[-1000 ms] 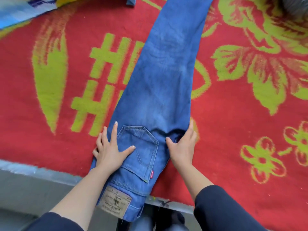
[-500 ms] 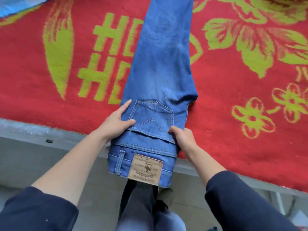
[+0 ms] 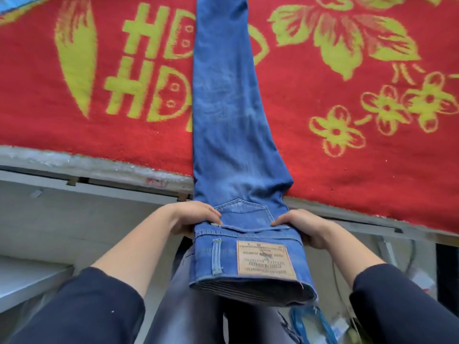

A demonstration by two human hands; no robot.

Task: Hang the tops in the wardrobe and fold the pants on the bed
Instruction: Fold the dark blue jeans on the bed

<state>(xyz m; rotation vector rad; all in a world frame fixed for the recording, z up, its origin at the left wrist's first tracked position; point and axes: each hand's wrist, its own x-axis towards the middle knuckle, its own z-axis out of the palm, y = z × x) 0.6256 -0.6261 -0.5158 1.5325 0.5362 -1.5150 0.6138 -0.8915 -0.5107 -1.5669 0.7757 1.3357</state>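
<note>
Jeans [image 3: 231, 125] hanging over near edge of red blanket [image 3: 347, 157].
We are gripping the waist end, left hand [image 3: 196, 217] on its left side, right hand [image 3: 300, 227] on its right.

Domestic bedroom. Evidence: a bed [image 3: 111, 192], pale frame edge running from 9 to 3 o'clock, covered by a red blanket [image 3: 347, 175] with yellow-green flowers; blue jeans [image 3: 231, 120] stretched over it toward 12 o'clock.

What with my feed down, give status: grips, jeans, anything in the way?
Left grip and right grip hold the jeans at the waist. Waist overhangs the bed edge, legs on red blanket. Nothing in the way.
</note>
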